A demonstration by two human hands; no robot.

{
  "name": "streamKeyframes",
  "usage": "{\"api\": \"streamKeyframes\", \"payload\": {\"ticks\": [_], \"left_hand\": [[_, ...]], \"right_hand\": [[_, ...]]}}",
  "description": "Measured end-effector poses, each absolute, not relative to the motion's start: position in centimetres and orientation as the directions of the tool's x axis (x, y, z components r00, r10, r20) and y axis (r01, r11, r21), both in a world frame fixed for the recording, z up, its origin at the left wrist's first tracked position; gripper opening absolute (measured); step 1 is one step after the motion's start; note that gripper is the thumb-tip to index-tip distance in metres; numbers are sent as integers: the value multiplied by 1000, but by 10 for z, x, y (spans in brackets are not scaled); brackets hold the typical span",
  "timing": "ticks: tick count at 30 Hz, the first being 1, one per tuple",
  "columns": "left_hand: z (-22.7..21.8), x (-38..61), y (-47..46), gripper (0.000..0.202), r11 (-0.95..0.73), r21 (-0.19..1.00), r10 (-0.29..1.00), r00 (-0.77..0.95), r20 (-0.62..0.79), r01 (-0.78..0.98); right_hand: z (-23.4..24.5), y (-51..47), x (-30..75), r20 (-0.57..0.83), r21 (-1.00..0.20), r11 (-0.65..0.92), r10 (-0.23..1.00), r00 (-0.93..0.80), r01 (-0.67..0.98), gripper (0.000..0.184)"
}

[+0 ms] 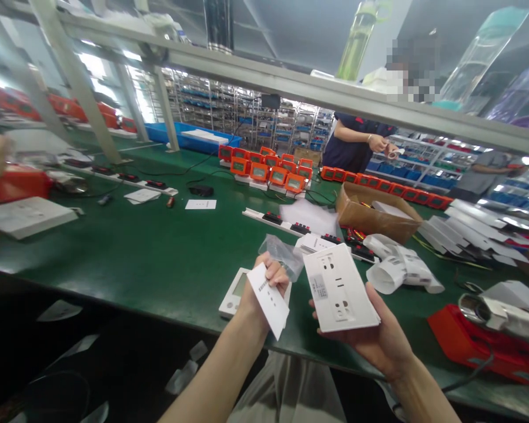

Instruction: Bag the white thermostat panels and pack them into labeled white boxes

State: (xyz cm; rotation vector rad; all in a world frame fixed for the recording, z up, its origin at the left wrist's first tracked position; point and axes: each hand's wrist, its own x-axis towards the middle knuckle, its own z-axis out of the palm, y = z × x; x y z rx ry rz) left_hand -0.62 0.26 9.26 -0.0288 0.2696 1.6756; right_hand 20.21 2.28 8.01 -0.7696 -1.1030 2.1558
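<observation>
Head view shows the left hand [250,299] pinching a small white printed paper card [270,302] and a clear plastic bag [282,252], the right hand [374,338] gripping a white rectangular plastic socket plate [339,288] above the green table [158,252], seemingly mid-comparison, so bringing them together would call for careful alignment.

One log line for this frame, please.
left hand: card, bag | right hand: plate | table: device near left hand

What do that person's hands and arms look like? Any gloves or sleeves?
No gloves, no sleeves: the left hand and right hand are bare, and so are the arms down to the picture's edge. No watch, ring or bracelet shows.
</observation>
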Motion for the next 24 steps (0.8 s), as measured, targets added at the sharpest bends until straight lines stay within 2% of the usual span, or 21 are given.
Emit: {"api": "streamKeyframes", "payload": {"ticks": [7,12,17,20,22,24], "left_hand": [[90,-1,-4,43,-109,145,974,-135,-180,-983],[88,2,-7,40,-117,136,977,-139,-164,-984],[87,3,-7,39,-96,168,982,-121,-147,-981],[85,3,-4,39,-105,205,980,-136,-142,-973],[82,4,-1,40,-112,247,978,-150,-142,-963],[77,6,1,39,-112,312,976,-164,-147,-944]], "right_hand": [[82,16,194,-100,-839,-412,758,-644,-356,54],[77,13,195,-125,-821,-442,756,-643,-360,54],[70,10,190,-112,-801,-443,772,-626,-403,45],[72,6,186,-18,-889,-303,772,-636,-343,43],[76,2,184,77,-963,-106,773,-630,-248,48],[79,-3,181,162,-987,127,764,-625,-100,56]]}}
